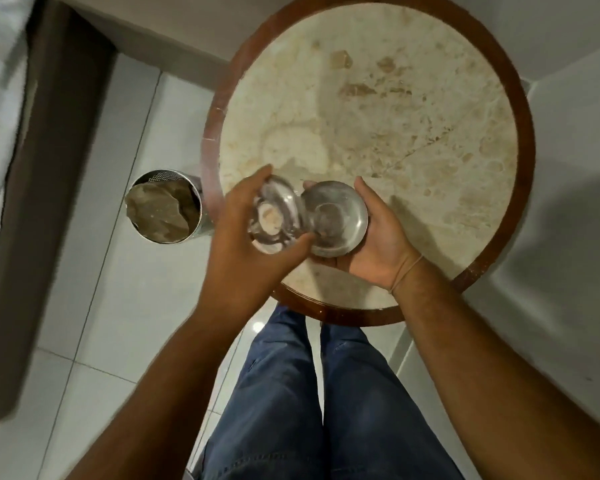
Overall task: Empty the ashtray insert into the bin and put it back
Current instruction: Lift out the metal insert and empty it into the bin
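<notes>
My left hand (236, 244) grips a round metal ashtray piece (274, 216) by its rim, tilted up on edge, with a pale centre showing; it is blurred. My right hand (378, 244) cups a shiny metal ashtray bowl (336, 220) from below, palm up. The two metal pieces touch edge to edge above the near side of the round marble table (378, 109). The metal bin (165, 207) stands on the floor to the left of the table, lined with a brownish bag.
The table has a dark wooden rim (520, 109). A bed with a dark wooden frame (39, 168) runs along the left. White floor tiles lie between the bed and the table. My legs in blue jeans (319, 403) stand right before the table.
</notes>
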The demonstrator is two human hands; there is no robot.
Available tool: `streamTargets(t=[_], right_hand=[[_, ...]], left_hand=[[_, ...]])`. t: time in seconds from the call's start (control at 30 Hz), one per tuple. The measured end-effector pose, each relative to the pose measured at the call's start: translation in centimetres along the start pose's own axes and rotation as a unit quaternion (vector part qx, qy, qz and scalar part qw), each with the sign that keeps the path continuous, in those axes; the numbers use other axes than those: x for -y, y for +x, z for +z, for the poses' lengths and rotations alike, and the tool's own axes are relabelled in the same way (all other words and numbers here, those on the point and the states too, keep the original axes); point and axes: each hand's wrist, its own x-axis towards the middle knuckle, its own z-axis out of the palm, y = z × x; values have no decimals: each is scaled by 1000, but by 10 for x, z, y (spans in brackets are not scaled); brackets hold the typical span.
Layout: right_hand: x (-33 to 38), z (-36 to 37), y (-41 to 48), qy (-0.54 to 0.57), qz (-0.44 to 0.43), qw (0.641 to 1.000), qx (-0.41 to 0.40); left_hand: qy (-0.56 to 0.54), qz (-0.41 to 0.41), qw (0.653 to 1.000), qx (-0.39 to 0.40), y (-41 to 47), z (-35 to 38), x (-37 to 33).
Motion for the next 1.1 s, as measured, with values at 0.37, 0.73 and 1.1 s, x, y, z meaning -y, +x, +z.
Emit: streamTargets(t=[0.37,0.73,1.1], right_hand=[[-39,128,68,-137,29,990,25],[-133,262,140,-577,-362,732,2],[-193,278,263,-812,-274,512,55]], left_hand=[[-100,-190,950,-226,-97,-78,104],[-234,-286,881,-297,-132,-89,177],[-309,-350,815,-344,-131,-90,242]])
